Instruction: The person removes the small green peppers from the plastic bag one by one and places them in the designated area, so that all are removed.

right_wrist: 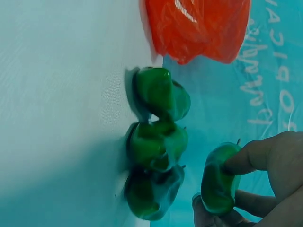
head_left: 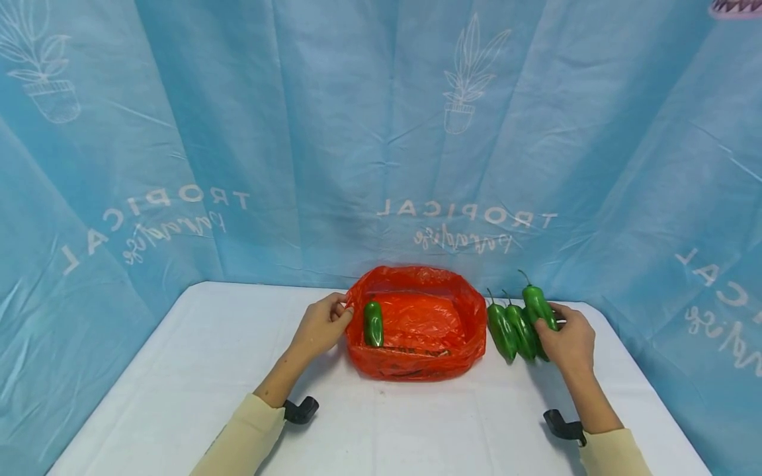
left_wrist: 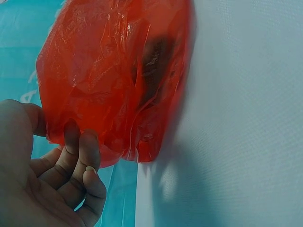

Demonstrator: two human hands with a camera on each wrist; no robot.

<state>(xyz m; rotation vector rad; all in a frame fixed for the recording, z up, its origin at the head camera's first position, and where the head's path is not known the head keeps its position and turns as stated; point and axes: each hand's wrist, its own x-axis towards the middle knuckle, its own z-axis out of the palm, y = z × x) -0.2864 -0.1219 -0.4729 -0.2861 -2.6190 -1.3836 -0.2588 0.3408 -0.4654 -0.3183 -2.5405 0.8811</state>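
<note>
A red plastic bag (head_left: 417, 370) stands with its mouth spread wide on the table, and one green pepper (head_left: 373, 324) lies inside at its left. My left hand (head_left: 321, 324) pinches the bag's left rim between thumb and fingers; in the left wrist view a dark shape shows through the red film (left_wrist: 90, 61). On the right, my right hand (head_left: 568, 336) grips a green pepper (head_left: 536, 301) by its sides, stem pointing away, raised over a row of other peppers. Three green peppers (right_wrist: 154, 144) lie side by side there, right of the bag.
A white cloth covers the table (head_left: 190, 383). Behind it hangs a blue curtain (head_left: 357, 145) with white lettering and plant prints, close to the table's back edge. Black wrist cameras (head_left: 302, 410) sit on both forearms.
</note>
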